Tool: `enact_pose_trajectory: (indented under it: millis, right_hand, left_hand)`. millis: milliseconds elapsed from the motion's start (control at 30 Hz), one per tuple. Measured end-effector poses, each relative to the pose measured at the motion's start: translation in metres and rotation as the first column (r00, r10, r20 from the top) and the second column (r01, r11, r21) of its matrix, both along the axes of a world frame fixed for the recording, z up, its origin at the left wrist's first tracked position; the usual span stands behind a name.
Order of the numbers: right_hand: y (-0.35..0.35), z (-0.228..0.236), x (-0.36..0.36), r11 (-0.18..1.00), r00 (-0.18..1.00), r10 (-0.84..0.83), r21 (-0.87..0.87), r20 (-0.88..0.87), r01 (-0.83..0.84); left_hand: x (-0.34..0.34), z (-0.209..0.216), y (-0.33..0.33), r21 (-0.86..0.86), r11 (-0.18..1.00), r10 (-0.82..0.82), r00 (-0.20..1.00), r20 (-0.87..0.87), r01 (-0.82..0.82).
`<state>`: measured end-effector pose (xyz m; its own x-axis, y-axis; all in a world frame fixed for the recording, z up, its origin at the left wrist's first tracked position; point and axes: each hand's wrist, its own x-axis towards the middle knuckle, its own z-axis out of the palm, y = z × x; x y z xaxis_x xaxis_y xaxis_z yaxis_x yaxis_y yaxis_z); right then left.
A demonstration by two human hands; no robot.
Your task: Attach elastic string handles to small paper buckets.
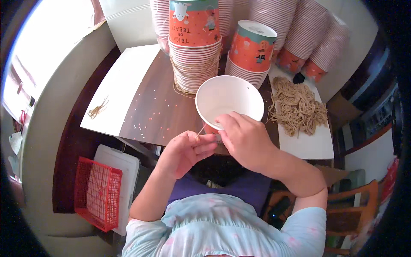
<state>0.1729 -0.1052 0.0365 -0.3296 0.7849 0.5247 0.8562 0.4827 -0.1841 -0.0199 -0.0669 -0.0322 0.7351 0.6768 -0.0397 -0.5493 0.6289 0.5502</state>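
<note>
Our left hand pinches the thin cord, our right hand grips the bucket by its near rim at the table's near edge; tugging too hard could tip it.

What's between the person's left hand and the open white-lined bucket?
A thin, pale cord, running from the left hand toward the bucket; the head view shows it.

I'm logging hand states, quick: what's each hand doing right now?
Left hand: closed in a pinch, holding a thin cord.
Right hand: closed over the paper bucket at its rim; cannot tell whether it grips cord too.
</note>
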Motion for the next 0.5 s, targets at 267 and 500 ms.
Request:
enact_pose_trajectory:
  millis: [267, 500]
  right_hand:
    - [-0.037, -0.079, -0.026, 0.989, 0.969, 0.099, 0.13, -0.227, -0.071]
    - [-0.05, -0.046, -0.015, 0.995, 0.898, -0.07, -0.097, -0.434, 0.031]
  left_hand:
    - [0.018, -0.017, -0.028, 0.165, 0.969, 0.186, 0.983, -0.003, -0.183]
    - [0.014, -0.023, -0.039, 0.593, 0.734, 0.52, 0.835, -0.179, -0.331]
